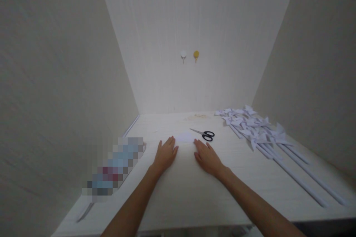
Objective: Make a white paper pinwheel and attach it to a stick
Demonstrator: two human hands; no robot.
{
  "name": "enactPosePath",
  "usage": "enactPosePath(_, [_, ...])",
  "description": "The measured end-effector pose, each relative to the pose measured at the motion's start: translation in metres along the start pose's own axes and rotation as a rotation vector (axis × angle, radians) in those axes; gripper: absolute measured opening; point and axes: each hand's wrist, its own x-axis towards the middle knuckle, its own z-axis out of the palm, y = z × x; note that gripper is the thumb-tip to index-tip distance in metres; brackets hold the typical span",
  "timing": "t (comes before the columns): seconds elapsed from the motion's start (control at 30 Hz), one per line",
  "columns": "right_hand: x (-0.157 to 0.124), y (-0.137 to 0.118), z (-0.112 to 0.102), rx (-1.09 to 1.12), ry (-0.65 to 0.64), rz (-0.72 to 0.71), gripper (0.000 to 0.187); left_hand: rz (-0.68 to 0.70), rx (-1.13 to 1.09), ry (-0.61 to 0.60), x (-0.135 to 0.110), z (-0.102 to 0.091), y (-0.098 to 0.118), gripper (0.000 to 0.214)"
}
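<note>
Left hand [165, 153] open and palm down, the person has its fingers stretched forward to the left edge of a small white sheet of paper [185, 138]. Across from it the right hand [208, 158] is open too, fingers pointing forward and inward, its fingertips at the paper's right edge. Neither hand is closed around anything. The paper lies flat between the two sets of fingertips, around the middle of the white worktop [183, 196], and it is so pale that I can hardly make out its outline.

Just beyond the right hand I see a pair of scissors [207, 135] with black handles, the blades pointing left towards the far side of the paper. Over on the right, well apart from the hands, a cluster of white paper pinwheels [254, 139] lies heaped together, their pale sticks [300, 183] running towards the near edge. On the left side there's a long bluish item [122, 159], too blocked out to name, with a pale strip [85, 213] poking from its near end. Up on the back wall [191, 22], a white hook [183, 54] and a yellow hook [196, 54] sit side by side.
</note>
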Motion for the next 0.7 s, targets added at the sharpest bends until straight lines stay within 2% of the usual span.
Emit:
enactPosePath(0.1, [0.005,-0.009,0.002,-0.049,0.047,0.033,0.047,-0.005,0.024,0.003,0.000,-0.001,0.001,0.042])
enactPosePath(0.2, [0.018,-0.032,0.008,-0.044,0.062,-0.010,0.047,-0.011,0.043,0.021,0.000,-0.001,0.002,0.041])
enactPosePath(0.27, [0.029,-0.049,0.013,-0.009,0.052,-0.093,0.046,-0.005,0.051,0.012,0.000,-0.001,0.001,0.040])
enactPosePath(0.37, [0.038,-0.064,0.017,0.053,0.030,-0.107,0.045,0.010,0.064,-0.010,-0.001,-0.001,0.001,0.039])
enactPosePath(0.5, [0.036,-0.062,0.014,0.082,0.045,-0.090,0.043,0.011,0.095,0.030,0.000,0.000,0.001,0.039])
enactPosePath(0.7, [0.032,-0.055,0.010,0.135,0.082,-0.018,0.039,-0.003,0.083,0.026,0.001,-0.002,0.004,0.038])
